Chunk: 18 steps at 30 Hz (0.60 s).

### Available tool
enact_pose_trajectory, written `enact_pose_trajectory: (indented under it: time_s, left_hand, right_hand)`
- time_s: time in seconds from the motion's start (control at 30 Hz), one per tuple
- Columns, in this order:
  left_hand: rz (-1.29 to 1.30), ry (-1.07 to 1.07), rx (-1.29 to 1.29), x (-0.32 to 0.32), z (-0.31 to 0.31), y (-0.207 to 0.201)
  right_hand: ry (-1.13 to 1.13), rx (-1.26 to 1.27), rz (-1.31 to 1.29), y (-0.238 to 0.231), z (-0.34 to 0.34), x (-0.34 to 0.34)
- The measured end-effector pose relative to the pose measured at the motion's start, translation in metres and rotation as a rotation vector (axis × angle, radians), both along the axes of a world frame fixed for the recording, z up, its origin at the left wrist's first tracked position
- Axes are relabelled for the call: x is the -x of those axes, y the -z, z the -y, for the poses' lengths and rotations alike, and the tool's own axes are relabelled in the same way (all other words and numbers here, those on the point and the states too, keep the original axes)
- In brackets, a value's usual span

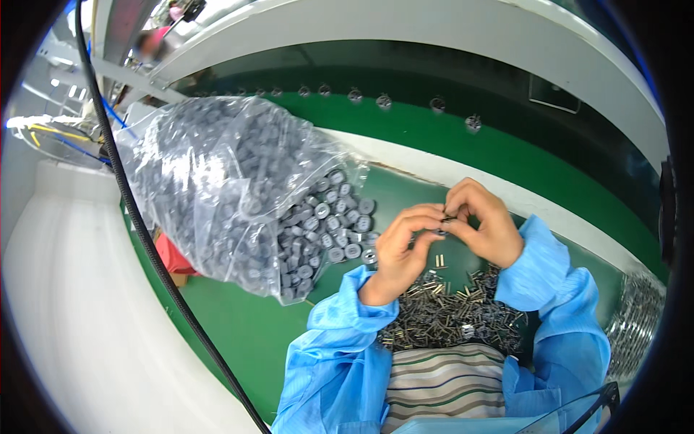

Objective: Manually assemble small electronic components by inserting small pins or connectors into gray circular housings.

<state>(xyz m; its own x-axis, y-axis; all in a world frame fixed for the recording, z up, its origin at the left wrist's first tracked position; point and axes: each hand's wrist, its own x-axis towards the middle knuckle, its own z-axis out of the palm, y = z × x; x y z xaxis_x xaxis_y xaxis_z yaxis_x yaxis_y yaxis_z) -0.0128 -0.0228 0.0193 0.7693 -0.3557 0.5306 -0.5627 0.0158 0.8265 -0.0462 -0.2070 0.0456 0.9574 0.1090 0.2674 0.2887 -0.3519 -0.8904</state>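
My left hand (405, 242) and my right hand (483, 223) meet over the green work surface, thumbs and fingertips pinched together. Between them is a small dark part, mostly covered by the fingers, so its kind does not show. Just below the hands lie a couple of short brass-coloured pins (439, 261). A heap of small metal pins (452, 312) spreads between my forearms, close to my body. One round grey piece with a shiny centre (370, 257) rests beside my left hand. Left of it, many loose grey round plastic pieces (329, 217) spill from a clear plastic bag (210, 166).
Beyond the work surface a green strip (412, 123) carries a row of small round parts (384, 101), behind a pale ledge. A black cable (137, 224) crosses the left side. Clear-wrapped metal parts (636, 318) stand at right. Something red (173, 254) lies under the bag.
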Motion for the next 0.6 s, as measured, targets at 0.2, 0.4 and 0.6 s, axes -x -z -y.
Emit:
enact_pose_trajectory:
  time_s: [0.2, 0.4, 0.6]
  left_hand:
    - [0.086, -0.053, -0.443, -0.008, -0.016, -0.014]
    - [-0.022, -0.070, -0.712, -0.008, -0.019, -0.005]
    - [0.027, -0.041, -0.633, -0.014, -0.019, 0.004]
  right_hand:
    - [0.087, -0.069, -0.167, 0.005, 0.028, -0.021]
    - [0.604, 0.401, 0.072, 0.061, 0.157, -0.061]
    - [0.798, 0.912, 0.261, 0.065, 0.161, -0.066]
